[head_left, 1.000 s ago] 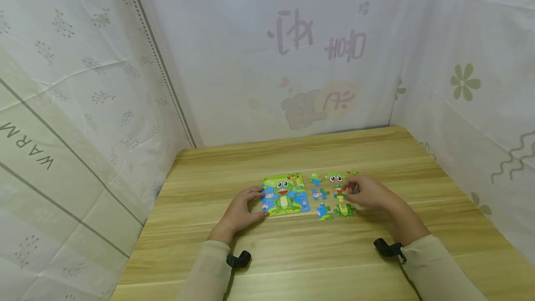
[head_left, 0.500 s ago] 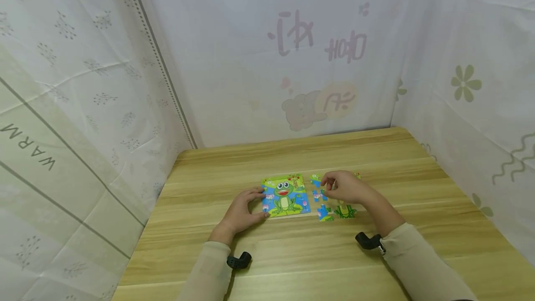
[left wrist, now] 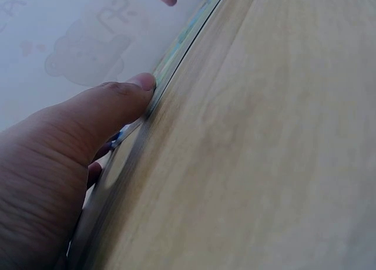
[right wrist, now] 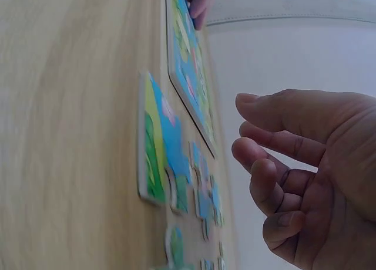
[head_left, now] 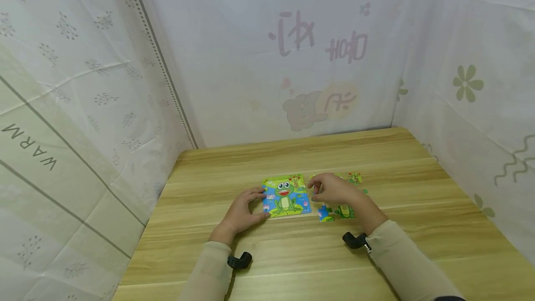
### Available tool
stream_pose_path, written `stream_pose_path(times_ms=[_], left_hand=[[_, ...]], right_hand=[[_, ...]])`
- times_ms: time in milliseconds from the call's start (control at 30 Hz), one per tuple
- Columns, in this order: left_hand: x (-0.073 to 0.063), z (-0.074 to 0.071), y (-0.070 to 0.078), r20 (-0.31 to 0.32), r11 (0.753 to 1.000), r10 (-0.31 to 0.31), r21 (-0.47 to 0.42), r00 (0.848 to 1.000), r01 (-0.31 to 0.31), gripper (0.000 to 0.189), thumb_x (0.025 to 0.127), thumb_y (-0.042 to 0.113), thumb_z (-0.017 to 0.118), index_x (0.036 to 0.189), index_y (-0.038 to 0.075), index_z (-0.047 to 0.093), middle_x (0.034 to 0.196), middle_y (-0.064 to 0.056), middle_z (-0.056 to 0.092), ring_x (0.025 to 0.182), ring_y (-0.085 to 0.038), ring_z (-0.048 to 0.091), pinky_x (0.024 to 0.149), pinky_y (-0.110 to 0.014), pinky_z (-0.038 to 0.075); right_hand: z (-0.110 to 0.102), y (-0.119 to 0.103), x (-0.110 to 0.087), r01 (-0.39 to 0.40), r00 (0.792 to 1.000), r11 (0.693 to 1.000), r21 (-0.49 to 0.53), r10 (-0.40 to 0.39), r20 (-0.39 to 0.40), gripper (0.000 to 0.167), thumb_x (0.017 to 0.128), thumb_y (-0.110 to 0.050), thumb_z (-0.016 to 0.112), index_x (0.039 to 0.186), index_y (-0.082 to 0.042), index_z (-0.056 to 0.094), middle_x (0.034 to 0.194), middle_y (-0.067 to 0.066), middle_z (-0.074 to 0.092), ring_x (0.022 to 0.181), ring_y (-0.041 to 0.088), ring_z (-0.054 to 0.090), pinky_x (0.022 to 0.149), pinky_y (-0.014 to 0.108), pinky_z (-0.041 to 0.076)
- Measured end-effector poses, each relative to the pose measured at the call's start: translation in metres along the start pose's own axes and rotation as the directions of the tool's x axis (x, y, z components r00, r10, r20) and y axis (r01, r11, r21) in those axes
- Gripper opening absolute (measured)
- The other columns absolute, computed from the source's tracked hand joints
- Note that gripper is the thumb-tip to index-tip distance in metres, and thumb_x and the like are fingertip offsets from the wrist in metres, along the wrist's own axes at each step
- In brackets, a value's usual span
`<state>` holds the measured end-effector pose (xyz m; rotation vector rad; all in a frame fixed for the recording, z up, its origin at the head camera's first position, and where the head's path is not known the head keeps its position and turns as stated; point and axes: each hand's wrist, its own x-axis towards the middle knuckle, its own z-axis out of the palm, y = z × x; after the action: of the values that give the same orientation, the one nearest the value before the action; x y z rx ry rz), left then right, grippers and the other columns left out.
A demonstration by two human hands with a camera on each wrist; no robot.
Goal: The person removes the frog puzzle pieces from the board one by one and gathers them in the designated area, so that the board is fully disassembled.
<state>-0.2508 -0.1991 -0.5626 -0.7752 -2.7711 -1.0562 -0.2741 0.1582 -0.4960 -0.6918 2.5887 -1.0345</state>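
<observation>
A square frog puzzle board (head_left: 286, 196), green and blue, lies flat on the table. My left hand (head_left: 242, 212) holds it at its left side, thumb by the near corner and fingers along the left edge; in the left wrist view the thumb (left wrist: 126, 103) presses on the board's edge. Just right of the board, my right hand (head_left: 334, 188) hovers over loose jigsaw pieces. Its thumb and bent fingers stand apart with nothing between them in the right wrist view. A blue-and-green corner piece (right wrist: 155, 147) lies beneath; the hand hides several others in the head view.
Around the right hand lie a frog-leg piece (head_left: 345, 211), an apple-tree piece (head_left: 355, 178) and a blue piece (head_left: 325, 213). The wooden table (head_left: 292, 264) ends at patterned curtains (head_left: 234, 59) at the back and sides. Each wrist wears a black camera mount (head_left: 240, 260).
My right hand has moved left across the loose pieces, from the right-hand ones towards the board, uncovering the apple-tree piece. The left hand and board have stayed in place.
</observation>
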Motion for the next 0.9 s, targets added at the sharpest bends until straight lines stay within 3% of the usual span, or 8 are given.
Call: stream_pose_path(times_ms=[300,633,900], left_hand=[[0.0,0.0,0.003,0.007,1.0,-0.022,-0.001,1.0,0.022,0.062,0.086,0.04,0.089,0.138,0.013,0.068,0.156,0.0,0.053,0.147,-0.026,0.043,0.122,-0.05,0.034],[0.0,0.0,0.002,0.02,0.999,-0.045,-0.002,0.999,0.045,0.063,0.087,0.041,0.088,0.14,0.015,0.067,0.158,0.003,0.051,0.148,-0.022,0.041,0.123,-0.048,0.033],[0.0,0.0,0.001,0.006,1.0,-0.022,0.002,1.0,0.022,0.062,0.086,0.041,0.088,0.138,0.014,0.068,0.157,0.002,0.052,0.148,-0.025,0.043,0.122,-0.049,0.034]], right_hand=[[0.018,-0.008,0.009,-0.015,1.0,0.996,-0.088,0.018,0.026,0.033,0.092,-0.018,0.084,0.122,-0.011,0.073,0.086,-0.005,0.064,0.076,0.014,0.059,0.073,0.038,0.051],[0.028,-0.009,0.013,0.009,1.0,0.985,-0.174,-0.004,0.028,0.047,0.086,-0.025,0.09,0.127,-0.015,0.072,0.08,-0.008,0.062,0.067,0.012,0.056,0.065,0.033,0.049],[0.031,-0.009,0.014,-0.032,0.998,0.991,-0.13,0.038,0.046,0.041,0.084,-0.026,0.091,0.119,-0.015,0.073,0.081,-0.004,0.061,0.07,0.014,0.056,0.065,0.033,0.047]])
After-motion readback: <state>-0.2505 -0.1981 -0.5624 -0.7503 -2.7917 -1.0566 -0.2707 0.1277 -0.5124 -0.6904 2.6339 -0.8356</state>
